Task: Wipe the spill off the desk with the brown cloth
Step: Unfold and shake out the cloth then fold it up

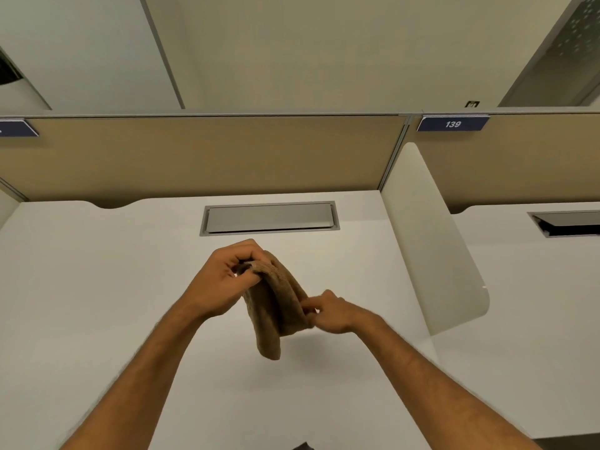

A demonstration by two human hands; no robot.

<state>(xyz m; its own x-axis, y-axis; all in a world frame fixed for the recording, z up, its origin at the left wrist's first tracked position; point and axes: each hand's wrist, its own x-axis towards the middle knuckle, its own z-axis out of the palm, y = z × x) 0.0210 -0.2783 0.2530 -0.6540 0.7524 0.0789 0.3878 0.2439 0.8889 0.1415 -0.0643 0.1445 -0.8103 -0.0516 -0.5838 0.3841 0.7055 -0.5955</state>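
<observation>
I hold the brown cloth (276,303) up in the air over the middle of the white desk (97,287), clear of its surface. My left hand (224,280) is closed on the cloth's upper end, the fingers curled over a bunched fold and the thumb tucked under it. My right hand (331,311) sits lower and to the right, pinching the cloth's right edge between thumb and fingertips. Between my two hands the cloth is folded into a thick hanging bundle, and its loose lower end droops down past my right hand toward the desk without touching it. Both my forearms come in bare from the bottom of the view.

Beyond my hands, set flush into the desk near its far edge, is a closed grey cable hatch (269,217). A tan partition (211,154) stands along the back of the desk. On my right a white rounded divider panel (431,241) stands upright and separates my desk from the next one, where a similar hatch (568,224) is open. A blue label reading 139 (453,124) sits on the partition above that neighbouring desk, and part of another blue label (18,128) shows at the far left. I cannot make out any spill on the desk surface from here.
</observation>
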